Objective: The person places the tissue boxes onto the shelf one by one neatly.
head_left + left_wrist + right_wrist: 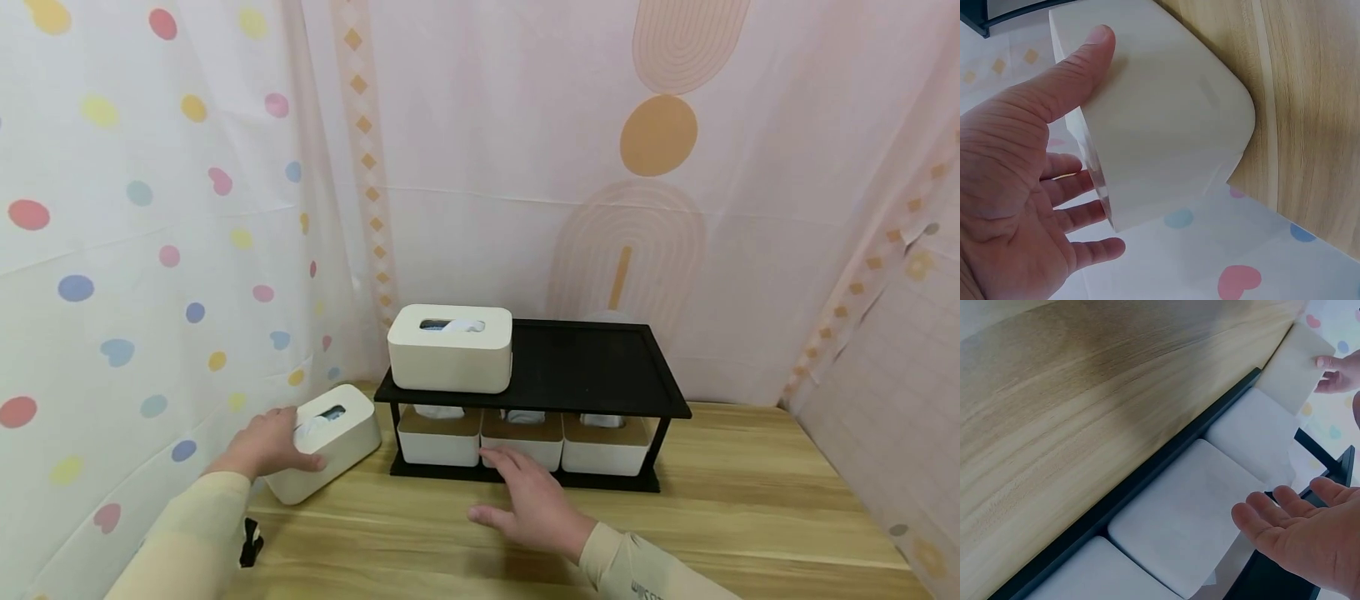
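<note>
On the table at the left stands a cream tissue box [339,443], set at an angle. My left hand [262,446] spans it from above, the thumb on its near side and the fingers over the top toward the far side. In the left wrist view the thumb lies against the box wall [1166,119]; the fingertips are partly hidden behind its edge. My right hand [536,504] holds nothing, fingers extended, in front of a black two-level shelf [592,367]. Nearest to it is the middle white tissue box [521,452] on the lower level.
Another cream tissue box [450,367] sits on the shelf top's left part. The lower level also holds a left white box [438,450] and a right white box [603,457]. A small black object [251,543] lies near the left forearm. Patterned curtains [480,167] hang behind the wooden table [750,483].
</note>
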